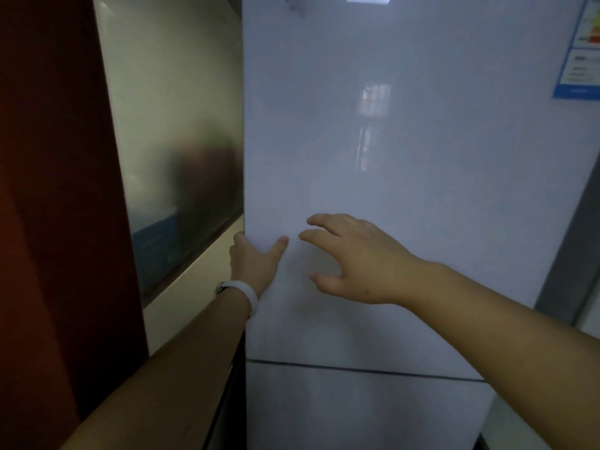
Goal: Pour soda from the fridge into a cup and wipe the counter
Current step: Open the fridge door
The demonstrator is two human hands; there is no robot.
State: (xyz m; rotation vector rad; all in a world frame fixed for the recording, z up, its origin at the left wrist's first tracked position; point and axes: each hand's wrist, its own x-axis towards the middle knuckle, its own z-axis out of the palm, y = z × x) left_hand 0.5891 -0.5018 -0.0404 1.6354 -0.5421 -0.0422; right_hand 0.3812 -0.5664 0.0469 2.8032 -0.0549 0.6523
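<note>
**Inspector:** State the position of the fridge door [406, 190] relative to the hands.

**Assistant:** The upper door fills the view straight ahead, shut. Its free edge is the vertical left edge, running top to bottom of the view. The left hand [251, 263] is at that edge: fingers go round the side out of sight, thumb lies flat on the front face. A white wristband [245, 295] sits on that wrist.

**Inspector:** And the right hand [354, 258]?

**Assistant:** Just beside the left, to its right, in front of the door panel. Fingers spread and loosely curled, holding nothing. Whether the fingertips touch the panel I cannot tell.

**Inspector:** Which hand governs the next move?

**Assistant:** In my judgement, the left. It alone is on the opening edge, so the pull should come from there, swinging the door toward the person and rightward, assuming the hinge is on the right.

**Inspector:** Location of the soda and the cup?

**Assistant:** Neither is visible. The soda is presumably behind this door. The horizontal seam [357, 370] below marks a separate lower door [357, 414], also shut.
</note>
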